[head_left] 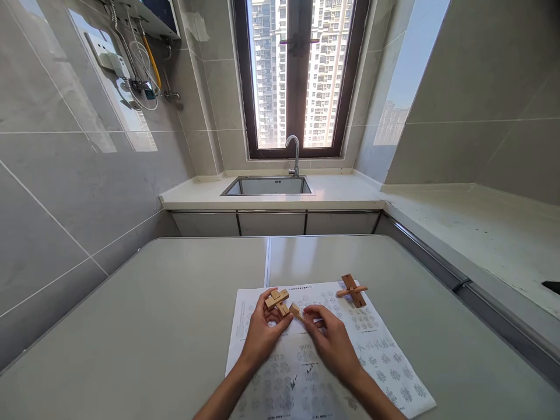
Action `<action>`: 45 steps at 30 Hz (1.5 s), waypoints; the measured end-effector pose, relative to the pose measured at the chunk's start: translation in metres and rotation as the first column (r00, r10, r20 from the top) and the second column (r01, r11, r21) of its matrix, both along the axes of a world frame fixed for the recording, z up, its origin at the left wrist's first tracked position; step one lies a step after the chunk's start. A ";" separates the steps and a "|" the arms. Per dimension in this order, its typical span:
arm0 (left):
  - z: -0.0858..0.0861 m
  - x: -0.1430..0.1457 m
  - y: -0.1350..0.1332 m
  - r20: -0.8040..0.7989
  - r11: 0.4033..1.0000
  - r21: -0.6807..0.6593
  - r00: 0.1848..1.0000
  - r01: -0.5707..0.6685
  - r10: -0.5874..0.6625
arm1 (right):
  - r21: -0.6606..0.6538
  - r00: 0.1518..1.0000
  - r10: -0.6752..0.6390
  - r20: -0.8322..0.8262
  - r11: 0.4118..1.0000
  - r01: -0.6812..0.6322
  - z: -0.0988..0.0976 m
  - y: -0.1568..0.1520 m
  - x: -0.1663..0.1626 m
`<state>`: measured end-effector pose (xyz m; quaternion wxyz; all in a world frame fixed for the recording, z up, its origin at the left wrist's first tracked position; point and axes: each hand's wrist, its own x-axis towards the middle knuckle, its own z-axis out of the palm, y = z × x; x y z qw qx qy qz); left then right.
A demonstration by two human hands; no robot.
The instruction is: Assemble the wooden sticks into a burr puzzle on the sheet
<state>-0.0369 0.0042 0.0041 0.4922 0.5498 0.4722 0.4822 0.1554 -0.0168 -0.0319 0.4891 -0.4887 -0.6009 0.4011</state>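
On the grey counter [153, 326] nearest the camera lies a printed instruction sheet [376, 356] covered in small diagrams, and both bare hands work over its upper part. Left hand [262, 332] has its grip closed around a cluster of joined wooden puzzle pieces [277, 299], fingertips curled over the top and the thumb underneath, holding the cluster just above the paper. Right hand [330, 341] pinches a single small wooden block [295, 310] between thumb and forefinger, its grip narrowed onto that piece; the block sits just beside the cluster, and whether the two touch cannot be told. A second wooden assembly [352, 290], a darker upright bar crossed by a lighter stick, rests on the sheet's far right corner, apart from both hands. Beyond the counter, a steel sink [268, 186] with a curved tap [294, 153] sits under a dark-framed window [300, 76], through which tall apartment blocks show. Grey tiled walls close in on both sides
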 end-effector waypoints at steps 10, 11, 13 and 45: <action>-0.005 0.002 -0.006 0.096 0.974 -0.054 0.972 0.220 -0.214 | -0.297 0.737 0.067 -0.673 0.888 -0.352 0.000 0.006 0.005; -0.003 0.003 -0.007 0.071 0.973 -0.046 0.972 0.227 -0.223 | -0.307 0.722 0.061 -0.689 0.878 -0.367 -0.002 0.006 0.005; 0.000 0.005 -0.011 0.012 0.971 -0.037 0.972 0.236 -0.236 | -0.322 0.699 0.051 -0.713 0.862 -0.392 -0.004 0.005 0.005; 0.008 0.005 -0.017 -0.303 0.945 0.115 0.917 0.305 -0.259 | -0.252 0.614 0.128 -0.779 0.833 -0.493 0.023 -0.001 0.008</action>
